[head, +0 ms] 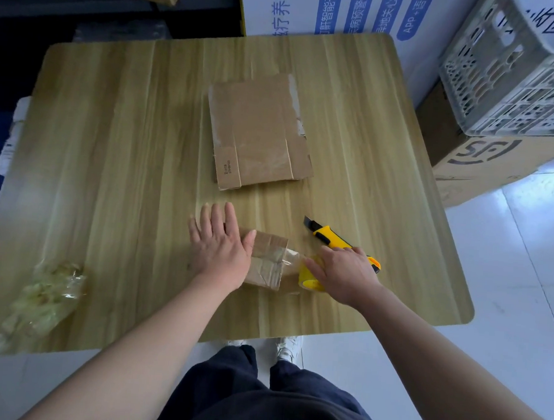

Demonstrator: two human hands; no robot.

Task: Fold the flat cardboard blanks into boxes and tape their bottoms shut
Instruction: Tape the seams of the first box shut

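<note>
A small folded cardboard box (pixel 267 261) lies on the wooden table (pixel 109 167) near its front edge. My left hand (pixel 220 243) presses flat on the box's left part, fingers straight. My right hand (pixel 341 274) grips a yellow tape roll (pixel 307 278) at the box's right side. A strip of clear tape (pixel 287 257) runs from the roll onto the box. A flat cardboard blank (pixel 257 130) lies farther back on the table.
A yellow utility knife (pixel 330 237) with its blade out lies just behind my right hand. Crumpled clear tape (pixel 46 296) sits at the table's front left. Large cartons (pixel 486 161) and a grey plastic crate (pixel 517 72) stand to the right.
</note>
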